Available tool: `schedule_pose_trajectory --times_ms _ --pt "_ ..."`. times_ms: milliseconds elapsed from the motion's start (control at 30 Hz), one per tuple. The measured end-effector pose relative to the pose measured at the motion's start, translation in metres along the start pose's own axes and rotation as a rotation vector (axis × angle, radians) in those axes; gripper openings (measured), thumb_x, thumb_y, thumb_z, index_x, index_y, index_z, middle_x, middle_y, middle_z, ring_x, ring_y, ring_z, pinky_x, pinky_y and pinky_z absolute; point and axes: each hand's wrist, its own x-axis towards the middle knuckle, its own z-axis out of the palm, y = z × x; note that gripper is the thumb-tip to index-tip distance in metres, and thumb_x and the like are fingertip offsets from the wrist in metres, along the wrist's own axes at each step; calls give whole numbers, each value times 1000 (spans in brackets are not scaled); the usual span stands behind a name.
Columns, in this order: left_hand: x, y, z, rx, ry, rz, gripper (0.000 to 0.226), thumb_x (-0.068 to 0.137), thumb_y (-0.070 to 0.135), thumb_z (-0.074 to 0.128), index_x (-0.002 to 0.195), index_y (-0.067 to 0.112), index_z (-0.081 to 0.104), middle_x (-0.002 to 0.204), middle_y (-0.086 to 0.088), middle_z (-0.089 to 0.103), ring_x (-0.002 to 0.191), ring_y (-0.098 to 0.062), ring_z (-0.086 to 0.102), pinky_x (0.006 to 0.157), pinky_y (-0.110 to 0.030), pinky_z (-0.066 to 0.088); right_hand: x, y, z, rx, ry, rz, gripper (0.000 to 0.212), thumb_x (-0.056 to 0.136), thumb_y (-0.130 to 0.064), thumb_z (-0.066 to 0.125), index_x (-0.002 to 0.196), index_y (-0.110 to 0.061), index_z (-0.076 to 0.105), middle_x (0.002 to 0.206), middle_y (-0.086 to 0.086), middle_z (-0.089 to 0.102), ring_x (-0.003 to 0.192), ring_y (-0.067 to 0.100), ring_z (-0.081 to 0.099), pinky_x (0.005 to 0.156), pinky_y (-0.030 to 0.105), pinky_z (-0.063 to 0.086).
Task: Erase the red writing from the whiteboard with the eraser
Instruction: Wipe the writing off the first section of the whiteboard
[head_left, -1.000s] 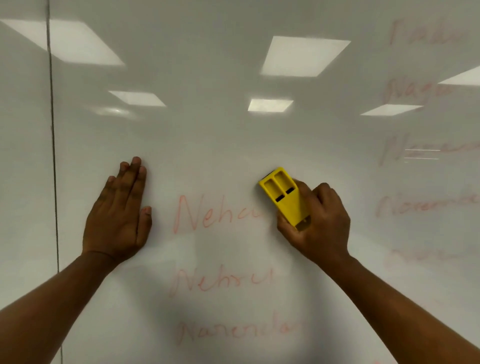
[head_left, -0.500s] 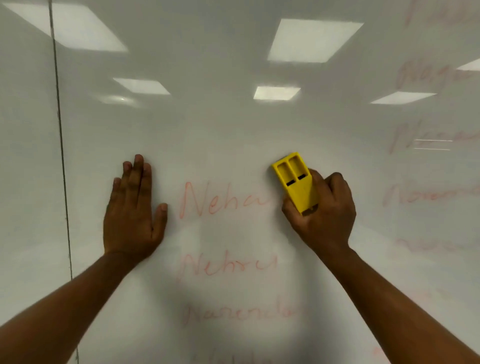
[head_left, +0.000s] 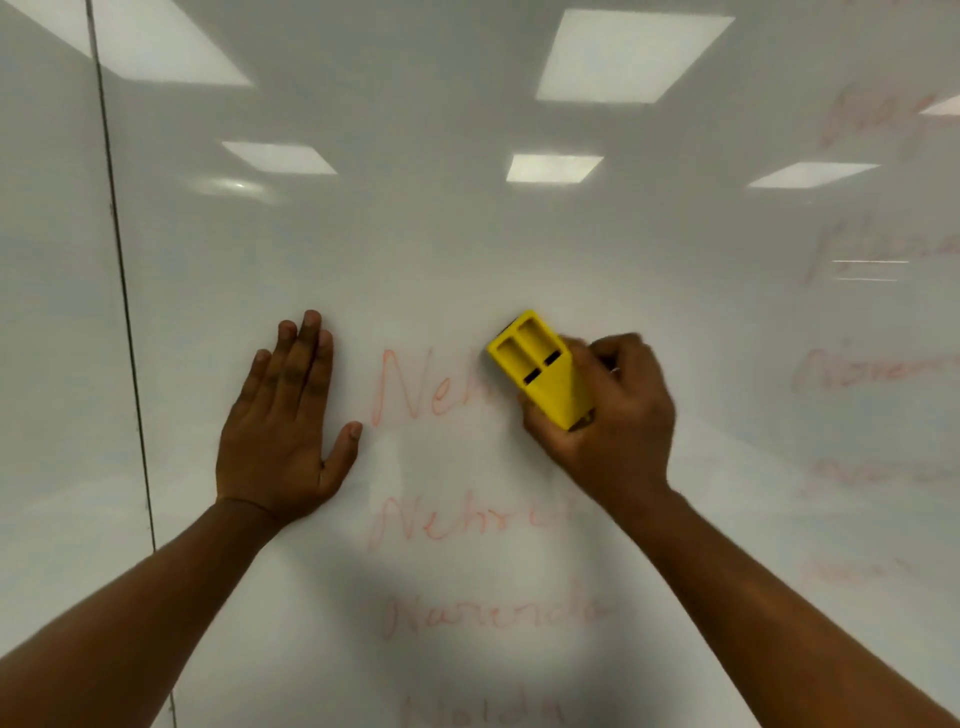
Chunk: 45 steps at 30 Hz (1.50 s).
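The left hand (head_left: 283, 431) lies flat on the whiteboard (head_left: 447, 249), fingers straight and together, thumb spread. The right hand (head_left: 610, 421) grips the yellow eraser (head_left: 543, 366) — fingers curled round it — at the end of the top line of red writing (head_left: 431, 387). Fainter red lines (head_left: 467, 519) run below and at the right.

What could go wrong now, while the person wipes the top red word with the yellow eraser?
1. The left hand lies flat on the whiteboard, its thumb just beside the first letter of the top word; it may block the eraser or smear the ink.
2. The right hand holds only the eraser's lower end, so pressure may be uneven and leave faint red traces.
3. The lower red words may be missed.
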Motion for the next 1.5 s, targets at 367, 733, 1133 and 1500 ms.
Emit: schedule_pose_trajectory --times_ms 367,733,1133,1500 --pt "0 -1 1 -8 14 -4 86 101 50 37 168 3 14 179 -9 6 166 -24 3 135 -36 3 3 2 6 -51 90 30 64 72 -43 83 129 -16 70 88 7 52 78 25 52 61 34 41" --pt "-1 -3 4 -7 24 -7 87 100 50 39 169 6 10 179 -8 5 166 -25 5 135 -38 4 5 12 1 -147 54 -39 62 77 -45 77 133 -21 68 87 6 48 76 22 47 57 29 36" --pt "-2 -2 4 -9 30 -10 86 100 49 39 170 7 10 179 -7 4 166 -24 4 135 -37 4 -9 -7 15 -113 77 -4 62 78 -45 76 133 -19 68 85 6 47 75 23 48 56 30 35" --pt "-3 -2 6 -19 40 -2 84 102 50 38 170 8 11 179 -8 6 166 -25 6 135 -37 4 -4 -12 17 -111 49 -68 63 78 -47 74 134 -19 67 87 6 46 77 24 47 56 29 34"
